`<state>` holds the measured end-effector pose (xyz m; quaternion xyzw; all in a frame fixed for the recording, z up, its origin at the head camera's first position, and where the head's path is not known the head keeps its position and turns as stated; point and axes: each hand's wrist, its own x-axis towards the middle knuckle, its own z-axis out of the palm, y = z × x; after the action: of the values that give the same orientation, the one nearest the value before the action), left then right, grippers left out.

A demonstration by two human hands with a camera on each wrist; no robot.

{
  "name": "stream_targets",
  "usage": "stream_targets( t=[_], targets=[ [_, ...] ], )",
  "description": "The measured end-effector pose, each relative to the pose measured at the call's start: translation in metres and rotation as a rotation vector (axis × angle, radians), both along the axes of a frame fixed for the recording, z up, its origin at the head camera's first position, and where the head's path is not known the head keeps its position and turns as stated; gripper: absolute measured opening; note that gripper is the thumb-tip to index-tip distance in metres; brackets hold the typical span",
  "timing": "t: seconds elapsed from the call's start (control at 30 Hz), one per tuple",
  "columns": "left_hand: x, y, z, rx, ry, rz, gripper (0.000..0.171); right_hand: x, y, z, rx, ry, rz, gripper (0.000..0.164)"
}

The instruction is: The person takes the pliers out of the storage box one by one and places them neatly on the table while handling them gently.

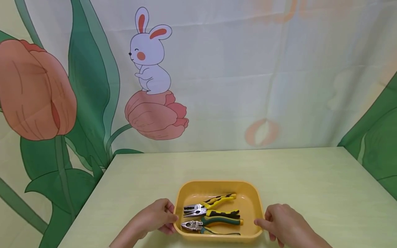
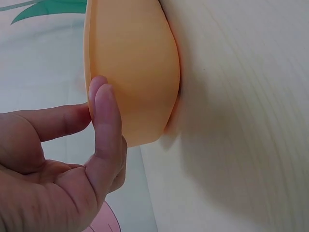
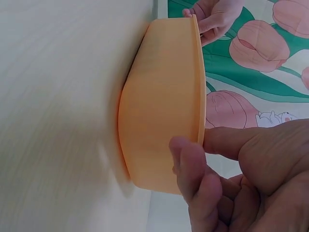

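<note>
A yellow-orange plastic tray (image 1: 249, 199) sits near the front of the table, with pliers lying in it. Toward the back of the tray is a pair of long-nose pliers (image 1: 198, 208) with yellow and black handles. In front of it lies a pair of combination pliers (image 1: 193, 225) with green and yellow handles. My left hand (image 1: 158, 217) pinches the tray's left rim, thumb on top and fingers against the outer wall. At the right rim, my right hand (image 1: 286, 224) grips the tray the same way. Both wrist views show the tray's outer wall (image 2: 135, 63) between thumb and fingers.
The pale wooden-look table (image 1: 310, 179) stretches out around the tray. Behind it hangs a printed cloth (image 1: 223, 86) with tulips and a white rabbit. The cloth also runs down along the table's left and right edges.
</note>
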<state>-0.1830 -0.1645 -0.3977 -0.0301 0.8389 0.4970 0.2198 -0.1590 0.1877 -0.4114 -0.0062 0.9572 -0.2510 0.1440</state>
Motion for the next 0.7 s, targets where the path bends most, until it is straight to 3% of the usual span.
stream_targets(
  t=[0.1,0.23,0.5,0.7],
  targets=[
    [-0.001,-0.001,-0.001,0.01,-0.016,0.003,0.017,-0.001,-0.002,0.001,0.077,0.063,0.021,0.036],
    [-0.002,-0.003,-0.001,0.032,-0.027,-0.004,0.017,-0.001,-0.005,0.003,0.188,0.22,0.046,0.038],
    [0.0,-0.005,0.001,0.073,-0.042,-0.022,0.016,-0.001,-0.009,0.0,0.194,0.522,0.21,0.037],
    [0.0,-0.005,0.0,0.074,-0.049,-0.024,0.016,-0.006,-0.017,0.0,0.18,0.571,0.278,0.035]
  ],
)
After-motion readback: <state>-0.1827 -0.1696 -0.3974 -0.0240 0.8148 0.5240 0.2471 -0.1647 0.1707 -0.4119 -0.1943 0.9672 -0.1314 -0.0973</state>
